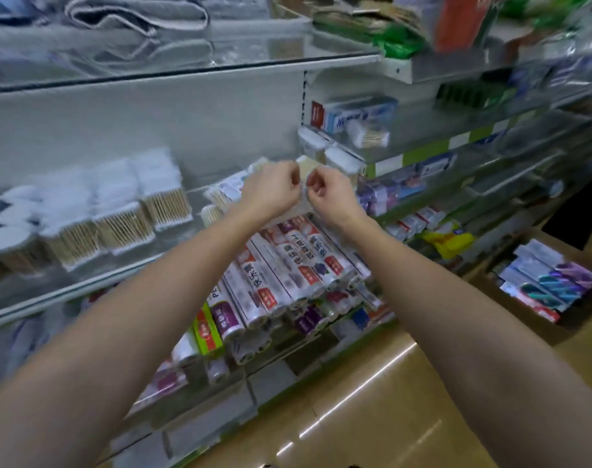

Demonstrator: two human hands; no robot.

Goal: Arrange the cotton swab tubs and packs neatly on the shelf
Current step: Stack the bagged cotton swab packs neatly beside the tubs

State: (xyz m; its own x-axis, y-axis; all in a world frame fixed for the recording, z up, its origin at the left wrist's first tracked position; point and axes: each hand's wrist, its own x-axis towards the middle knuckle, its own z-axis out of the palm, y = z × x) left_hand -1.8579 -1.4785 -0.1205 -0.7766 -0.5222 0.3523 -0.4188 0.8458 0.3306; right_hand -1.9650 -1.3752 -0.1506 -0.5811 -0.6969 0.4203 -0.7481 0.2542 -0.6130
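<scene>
Right, both my hands are up at the glass shelf (85,292), and between them I've got a clear flat pack of cotton swabs (303,170). My left hand (274,190) has its fingers curled in on the pack's left side, my right hand (328,194) pinches its right side, thumb and fingers bent close. The pack sits over the shelf's right end, near the back panel; blur keeps me from telling which way its swabs run, and its label won't read.

Just behind my left hand lie more flat swab packs (227,192), at least two, sticks showing tan, overlapping and tilted.

Toward the shelf's left end, four square tubs (119,228) stand in a row along the front edge, wooden sticks upright, white cotton tips on top. Further left, round tubs (10,238) with white lids, about four, blurred.

On the next bay's shelf, a swab tub (368,135) lies on its side against a blue-and-white box (355,113); its print is too smeared to read.

Below, rolls of cling film (287,265) are stacked, long axes pointing out at me, "PE" legible on two.
</scene>
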